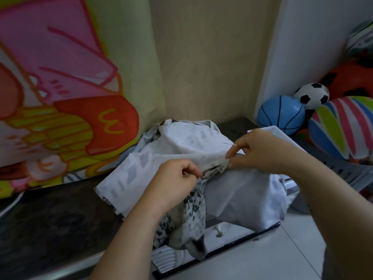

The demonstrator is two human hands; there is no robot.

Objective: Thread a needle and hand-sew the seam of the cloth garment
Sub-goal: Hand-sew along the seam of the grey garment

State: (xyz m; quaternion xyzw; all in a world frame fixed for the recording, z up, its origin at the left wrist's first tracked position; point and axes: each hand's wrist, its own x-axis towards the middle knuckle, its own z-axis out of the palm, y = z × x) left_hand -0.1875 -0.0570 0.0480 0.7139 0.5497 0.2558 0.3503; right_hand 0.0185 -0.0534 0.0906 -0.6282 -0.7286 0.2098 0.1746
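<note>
A pale grey-white garment (pixel 181 146) with a black speckled print on its other face lies bunched on a dark countertop (pixel 50 219). My left hand (pixel 173 182) pinches the folded seam edge at its left end. My right hand (pixel 262 150) pinches the same edge further right, thumb and forefinger closed on the cloth. A thin needle (pixel 232 144) sticks out just above the right fingers; whether those fingers grip it I cannot tell. The seam (pixel 214 168) is stretched between both hands. No thread is visible.
A bright cartoon-printed cloth (pixel 60 87) hangs at the left behind the counter. Several toy balls (pixel 282 114) are piled at the right beside a grey basket (pixel 353 174). A drawer front with a metal knob (pixel 220 232) sits below the garment. Light floor tiles (pixel 282 259) lie lower right.
</note>
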